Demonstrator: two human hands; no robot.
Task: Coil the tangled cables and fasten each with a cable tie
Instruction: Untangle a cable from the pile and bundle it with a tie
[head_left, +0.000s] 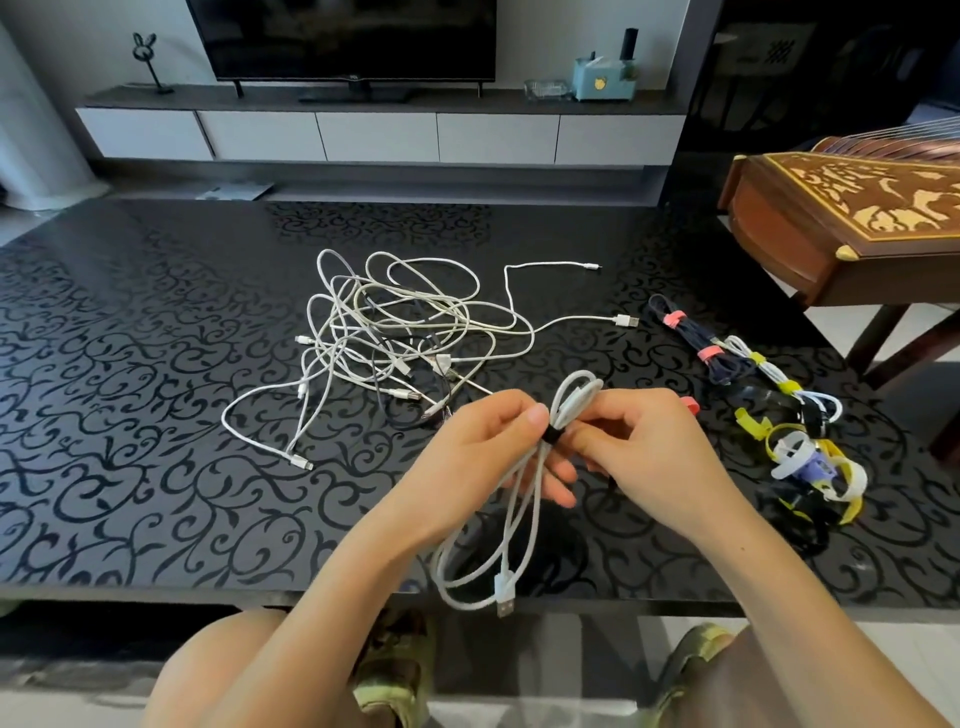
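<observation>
My left hand (480, 449) and my right hand (644, 452) meet above the table's near edge, both pinching a folded white cable (511, 525). A black cable tie (555, 435) wraps the bundle at the pinch. The cable's loops and USB plug (505, 597) hang below my hands. A tangle of white cables (395, 332) lies mid-table behind them. At the right lie a dark coiled cable with pink ties (693, 338) and a white coiled cable with yellow ties (769, 371).
A heap of loose cable ties (805, 467) in yellow, white and black sits at the right of the black patterned table (156, 415). A carved wooden instrument (841, 218) stands at the far right. A TV cabinet (379, 135) runs behind the table.
</observation>
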